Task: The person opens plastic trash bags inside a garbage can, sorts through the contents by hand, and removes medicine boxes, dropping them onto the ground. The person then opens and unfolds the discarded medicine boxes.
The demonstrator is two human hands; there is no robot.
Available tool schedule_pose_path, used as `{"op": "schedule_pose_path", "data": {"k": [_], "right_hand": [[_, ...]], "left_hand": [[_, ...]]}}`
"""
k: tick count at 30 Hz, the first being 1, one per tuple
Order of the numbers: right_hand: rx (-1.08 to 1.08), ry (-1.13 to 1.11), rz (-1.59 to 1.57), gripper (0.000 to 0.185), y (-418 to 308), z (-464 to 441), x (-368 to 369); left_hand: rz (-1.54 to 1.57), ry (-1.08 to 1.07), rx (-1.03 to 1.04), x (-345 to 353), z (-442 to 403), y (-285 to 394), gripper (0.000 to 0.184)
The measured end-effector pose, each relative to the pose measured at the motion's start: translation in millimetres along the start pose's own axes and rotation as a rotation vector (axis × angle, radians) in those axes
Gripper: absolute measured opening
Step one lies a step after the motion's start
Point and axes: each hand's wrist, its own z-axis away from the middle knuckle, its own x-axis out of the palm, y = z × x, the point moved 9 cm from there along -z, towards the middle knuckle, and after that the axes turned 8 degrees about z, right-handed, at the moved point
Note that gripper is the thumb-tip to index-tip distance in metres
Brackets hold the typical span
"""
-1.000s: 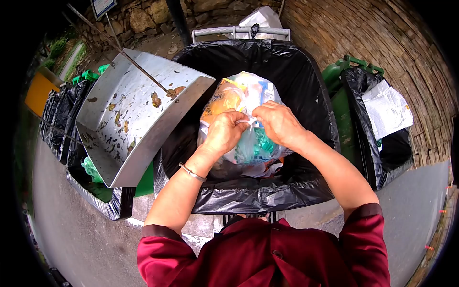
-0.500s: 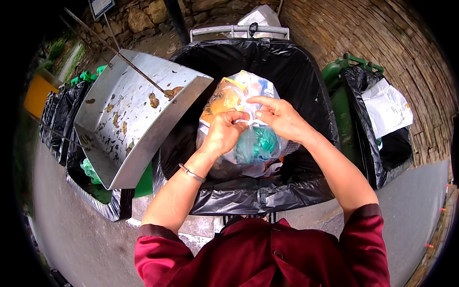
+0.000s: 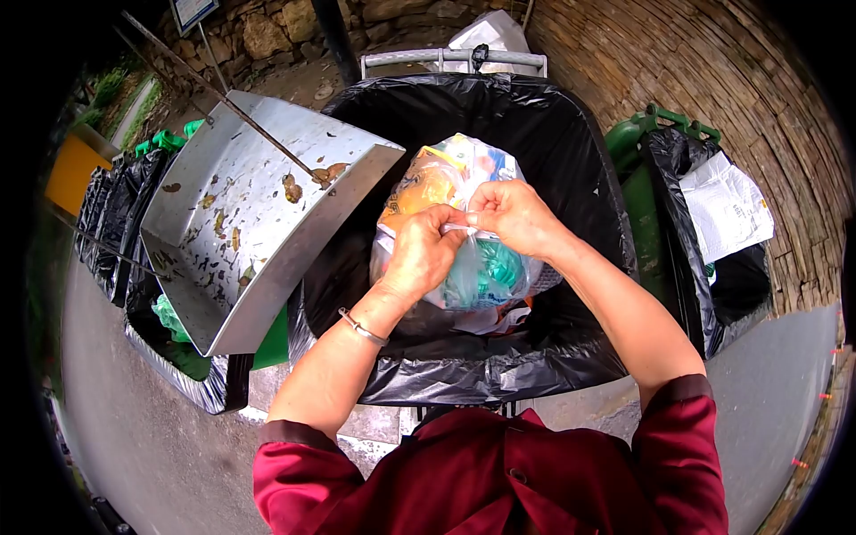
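A full, clear plastic bag (image 3: 486, 272) of rubbish sits in a large bin (image 3: 571, 348) lined with black plastic. Orange, white and green items show through the bag's thin film. My left hand (image 3: 423, 250) pinches the gathered white top of the bag from the left. From the right, my right hand (image 3: 513, 216) pinches the same gathered part, and the fingertips of both hands meet there. The exact grip and any knot are hidden behind my fingers. A metal bracelet (image 3: 361, 328) circles my left wrist.
A metal dustpan (image 3: 259, 201) with dry leaves and a long handle leans over the bin's left side. Another lined green bin (image 3: 651, 196) stands at the right with white paper (image 3: 727, 205) in it. More lined bins (image 3: 107, 223) are at the left, and a stone wall (image 3: 392, 31) rises behind.
My right hand has drawn down and in, its fingers closing against my left fingertips at the bag's neck. Earlier its index finger stretched out over the bag. The bag stays in place.
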Motion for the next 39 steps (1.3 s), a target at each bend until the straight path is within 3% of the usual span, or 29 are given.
{"op": "schedule_pose_path", "data": {"k": [1,4,7,11,13,17,19,20,22,25,27,30,33,39], "right_hand": [[0.000,0.000,0.000,0.010,-2.9,3.4,3.6],[-0.220,0.352,0.263,0.010,-30.8,17.0,-11.5],[-0.316,0.505,0.381,0.008,-35.5,16.9,-12.4],[-0.345,0.555,0.440,0.008,-38.6,16.3,-11.4],[-0.142,0.402,0.147,0.012,-18.7,8.8,-8.9],[-0.103,0.262,-0.007,0.008,-7.4,5.1,-1.0],[-0.043,0.231,-0.378,0.009,-6.7,3.9,0.2],[-0.042,0.233,-0.378,0.009,-11.2,6.9,-3.8],[0.163,0.069,-0.646,0.014,-11.7,13.2,6.3],[0.226,0.014,-0.881,0.021,-0.4,13.1,8.5],[0.270,0.016,-1.009,0.020,6.1,10.3,4.8],[0.359,0.252,-1.132,0.019,20.1,9.5,-10.2],[0.401,0.329,-1.142,0.020,32.8,4.2,-14.2],[0.398,0.333,-1.162,0.016,38.7,-5.1,-18.2]], "left_hand": [[0.000,0.000,0.000,-0.1,-0.7,-2.1,0.017],[-0.059,0.000,0.009,-0.7,-2.5,-4.8,0.018],[-0.138,-0.071,-0.059,3.6,-2.1,-6.0,0.021],[-0.146,-0.080,-0.106,4.2,-1.3,-12.6,0.021],[-0.133,-0.059,-0.098,3.1,-0.3,-17.4,0.020],[-0.056,-0.037,-0.101,2.2,0.9,-18.7,0.018],[-0.039,-0.043,-0.103,3.2,1.0,-19.0,0.017],[-0.015,-0.051,-0.097,3.9,0.4,-20.1,0.017],[0.008,-0.060,-0.092,2.4,-0.1,-17.5,0.018],[-0.014,-0.105,-0.128,0.7,1.0,-12.1,0.018],[-0.042,-0.134,-0.146,1.7,1.6,-10.4,0.023],[-0.038,-0.148,-0.116,5.4,1.4,-11.6,0.023],[-0.094,-0.139,-0.096,5.5,2.0,-4.9,0.022],[-0.170,-0.122,-0.097,1.1,5.0,5.8,0.022]]}}
